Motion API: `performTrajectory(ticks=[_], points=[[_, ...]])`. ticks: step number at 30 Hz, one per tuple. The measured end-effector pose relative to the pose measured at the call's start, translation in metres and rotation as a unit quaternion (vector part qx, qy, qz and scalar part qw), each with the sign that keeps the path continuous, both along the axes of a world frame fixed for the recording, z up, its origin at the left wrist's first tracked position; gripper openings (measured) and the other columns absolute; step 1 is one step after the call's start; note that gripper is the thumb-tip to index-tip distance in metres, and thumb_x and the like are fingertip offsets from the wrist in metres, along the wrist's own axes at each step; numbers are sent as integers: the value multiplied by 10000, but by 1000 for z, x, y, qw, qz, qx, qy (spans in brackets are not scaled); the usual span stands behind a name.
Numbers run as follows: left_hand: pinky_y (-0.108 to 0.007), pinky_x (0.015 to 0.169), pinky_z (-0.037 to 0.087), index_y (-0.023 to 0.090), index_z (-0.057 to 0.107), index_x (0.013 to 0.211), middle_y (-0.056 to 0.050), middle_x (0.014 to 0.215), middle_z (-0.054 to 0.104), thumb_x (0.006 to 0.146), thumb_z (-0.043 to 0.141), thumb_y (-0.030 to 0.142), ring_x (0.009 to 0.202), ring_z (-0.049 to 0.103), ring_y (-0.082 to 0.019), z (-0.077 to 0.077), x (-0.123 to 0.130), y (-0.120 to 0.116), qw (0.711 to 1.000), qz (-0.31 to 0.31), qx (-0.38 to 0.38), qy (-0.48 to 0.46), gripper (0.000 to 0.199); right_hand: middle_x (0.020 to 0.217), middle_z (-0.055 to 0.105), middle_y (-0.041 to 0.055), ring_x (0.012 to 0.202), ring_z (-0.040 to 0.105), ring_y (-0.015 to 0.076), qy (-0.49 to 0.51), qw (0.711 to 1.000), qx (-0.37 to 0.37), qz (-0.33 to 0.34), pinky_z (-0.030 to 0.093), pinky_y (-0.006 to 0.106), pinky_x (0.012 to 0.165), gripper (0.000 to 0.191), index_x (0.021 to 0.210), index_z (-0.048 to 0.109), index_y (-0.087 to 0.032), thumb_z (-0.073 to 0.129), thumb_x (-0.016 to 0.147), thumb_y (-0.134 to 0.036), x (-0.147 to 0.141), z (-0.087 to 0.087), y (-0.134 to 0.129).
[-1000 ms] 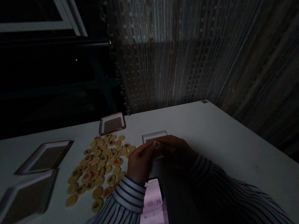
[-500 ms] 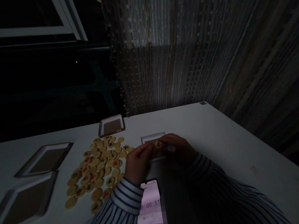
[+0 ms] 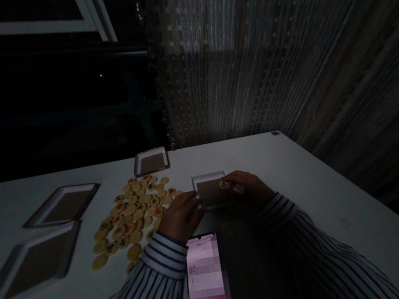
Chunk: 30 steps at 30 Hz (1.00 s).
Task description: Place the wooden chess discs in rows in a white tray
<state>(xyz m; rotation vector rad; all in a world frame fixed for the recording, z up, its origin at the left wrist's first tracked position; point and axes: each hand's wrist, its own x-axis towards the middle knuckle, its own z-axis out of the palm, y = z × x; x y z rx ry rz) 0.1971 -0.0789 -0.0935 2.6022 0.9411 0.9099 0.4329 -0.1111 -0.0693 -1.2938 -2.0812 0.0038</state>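
Observation:
A round wooden piece (image 3: 224, 185) with a dark character is pinched in the fingertips of my right hand (image 3: 251, 188), over the right part of a small box lid (image 3: 211, 192) with a brown inside and pale rim. My left hand (image 3: 181, 216) is at the left edge of that lid, its fingers bent and partly spread, with nothing visible in them. Left of it lies a heap of round wooden pieces (image 3: 131, 209), some with red and some with black characters. My left forearm hides the heap's near edge.
A tray (image 3: 151, 161) stands behind the heap. Two more trays (image 3: 63, 205) (image 3: 36, 263) lie at the left of the white table (image 3: 328, 210). A lit phone (image 3: 205, 268) lies between my forearms. A bead curtain hangs behind the table.
My hands have moved apart. The wooden piece has gone right with my right hand, and my left hand has let go and drawn back left. The view has shifted slightly.

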Motion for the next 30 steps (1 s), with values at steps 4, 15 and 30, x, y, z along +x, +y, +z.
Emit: performTrajectory(ticks=[4,15,30], points=[[-388,860,465,194,658,934,-110,1095,602,773,520,293,1018,551,-230,-7,0,1,1000,0,15,16,234,832,650,64,715,585,148,-19,999,-37,-12,461,288,668,246,963,608,-163,570,739,-257,7,0,0],[-364,848,475,199,660,937,-107,1108,596,797,485,285,1006,562,-220,-14,0,5,998,-3,40,57,240,842,646,56,695,581,141,-86,986,-142,-15,450,262,645,256,951,629,-166,591,717,-261,12,8,0],[-342,809,500,160,669,864,-119,1055,619,773,520,214,947,592,-213,-17,3,4,996,2,69,63,182,847,586,60,743,543,145,-188,955,-228,-7,394,238,643,245,923,674,-223,564,742,-346,4,22,12]])
